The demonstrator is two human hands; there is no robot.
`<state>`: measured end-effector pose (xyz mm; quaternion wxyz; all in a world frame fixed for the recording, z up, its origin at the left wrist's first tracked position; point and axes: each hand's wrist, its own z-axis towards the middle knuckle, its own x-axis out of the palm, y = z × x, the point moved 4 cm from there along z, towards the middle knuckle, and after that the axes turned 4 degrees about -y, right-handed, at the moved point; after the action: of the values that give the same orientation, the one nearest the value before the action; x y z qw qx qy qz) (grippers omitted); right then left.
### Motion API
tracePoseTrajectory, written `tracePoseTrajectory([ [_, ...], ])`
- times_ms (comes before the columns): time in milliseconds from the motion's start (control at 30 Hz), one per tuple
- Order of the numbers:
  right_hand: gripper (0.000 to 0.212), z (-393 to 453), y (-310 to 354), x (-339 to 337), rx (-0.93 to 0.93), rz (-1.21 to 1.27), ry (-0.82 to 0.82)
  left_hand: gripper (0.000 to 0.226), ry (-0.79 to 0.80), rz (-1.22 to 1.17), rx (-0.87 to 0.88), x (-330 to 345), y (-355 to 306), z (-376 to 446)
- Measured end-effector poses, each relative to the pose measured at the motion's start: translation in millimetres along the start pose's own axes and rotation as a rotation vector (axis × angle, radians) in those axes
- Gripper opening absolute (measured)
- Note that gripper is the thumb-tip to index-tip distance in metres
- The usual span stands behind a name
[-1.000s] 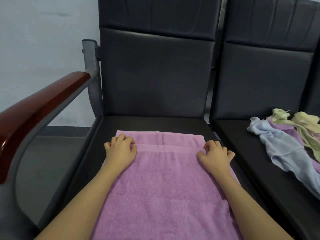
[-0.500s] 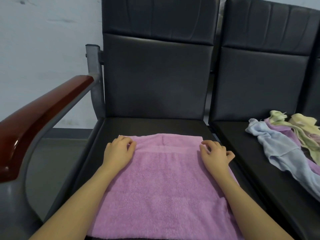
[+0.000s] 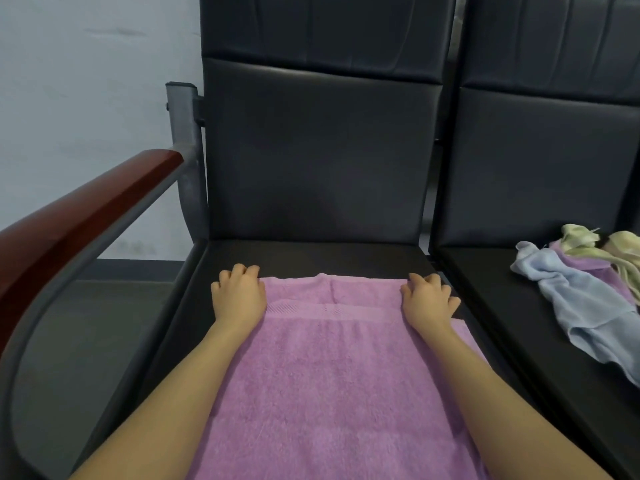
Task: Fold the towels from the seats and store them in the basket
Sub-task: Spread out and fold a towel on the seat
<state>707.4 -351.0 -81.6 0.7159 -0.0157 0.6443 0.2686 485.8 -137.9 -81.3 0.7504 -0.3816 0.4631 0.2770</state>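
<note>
While spread flat, pink towel [image 3: 332,375] — both hands grip.

Both my bare arms reached forward, side by side, with the backs of my hands facing up. My left hand [image 3: 239,296] lay palm down with its fingers curled at the tips, thumb tucked near the side. My right hand [image 3: 428,301] lay the same way, fingers bent and a little spread, thumb sticking out to the right. My wrists were low and straight. My hands were well apart.
</note>
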Motion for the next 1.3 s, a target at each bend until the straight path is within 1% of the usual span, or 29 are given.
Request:
tracePoseTrajectory([
  [133,0.038,7.4,-4.6,4.0,0.074,0.067,0.01,0.033,0.021,0.021,-0.07,-1.1,-0.4,2.4],
  [267,0.02,7.6,-6.7,2.4,0.083,0.239,-0.057,0.041,0.086,0.158,-0.108,-7.3,4.1,4.1],
  [333,0.01,3.4,-6.5,-1.0,0.064,0.306,-0.085,0.036,0.099,0.126,-0.084,-6.9,5.2,2.4],
  [400,0.006,-2.8,-5.8,-5.2,0.017,0.348,-0.109,0.026,0.087,0.014,-0.036,-5.3,5.4,-1.8],
  [467,0.011,-9.5,-5.3,-9.1,-0.038,0.402,-0.144,0.02,0.044,-0.078,-0.001,-5.6,5.9,-6.6],
  [533,0.022,-14.3,-3.3,-11.7,-0.083,0.449,-0.159,0.019,0.011,-0.128,0.009,-7.4,5.8,-9.0],
  [600,0.033,-17.6,0.5,-13.1,-0.137,0.45,-0.143,0.028,0.036,-0.118,0.006,-7.1,5.8,-9.1],
  [633,0.036,-18.8,2.0,-13.7,-0.161,0.441,-0.133,0.035,0.067,-0.091,0.005,-6.2,6.2,-8.5],
  [700,0.034,-20.8,3.0,-14.3,-0.188,0.423,-0.11,0.041,0.116,-0.036,0.005,-3.8,7.4,-6.1],
  [800,0.022,-25.0,3.6,-10.8,-0.197,0.43,-0.077,0.035,0.119,-0.045,-0.005,-1.9,10.1,-4.8],
  [867,0.016,-27.0,4.6,-7.5,-0.191,0.453,-0.077,0.027,0.089,-0.097,-0.004,-2.0,10.5,-5.8],
  [933,0.016,-28.6,5.6,-6.6,-0.193,0.477,-0.085,0.017,0.035,-0.224,-0.004,-4.7,10.3,-8.3],
  [1033,0.027,-31.2,6.2,-9.8,-0.176,0.532,-0.109,0.005,-0.092,-0.457,0.005,-17.8,9.1,-13.7],
  [1100,0.032,-33.5,6.4,-16.3,-0.129,0.61,-0.13,0.003,-0.143,-0.554,0.042,-30.6,3.9,-17.2],
  [1200,0.022,-39.6,11.1,-36.3,-0.133,0.692,-0.173,0.006,-0.199,-0.675,0.103,-55.0,-10.1,-22.4],
  [1300,0.013,-48.8,11.1,-63.8,-0.162,0.783,-0.207,0.01,-0.228,-0.747,0.093,-78.0,-20.7,-29.2],
])
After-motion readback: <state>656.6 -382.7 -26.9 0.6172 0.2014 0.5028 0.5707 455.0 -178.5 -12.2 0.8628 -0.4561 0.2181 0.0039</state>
